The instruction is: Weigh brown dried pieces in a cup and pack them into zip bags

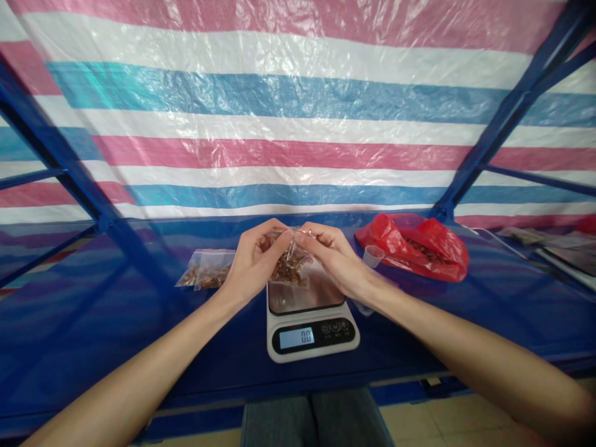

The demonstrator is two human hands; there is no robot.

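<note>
Both hands pinch the top edge of a small clear zip bag (291, 271) that holds brown dried pieces. My left hand (259, 256) grips its left side, and my right hand (329, 251) has the right side between thumb and fingers. The bag hangs over the steel plate of a white kitchen scale (274, 344), whose display reads 0.0. Whether the bag's bottom touches the plate I cannot tell. Left of my left hand lie filled zip bags (212, 270), overlapping on the blue surface.
A red plastic bag (419, 248), open and holding brown pieces, lies to the right. A small clear cup (372, 256) is beside it, near my right wrist. Blue metal posts (493, 139) flank the striped sheet (298, 99) behind the blue shelf (195, 347).
</note>
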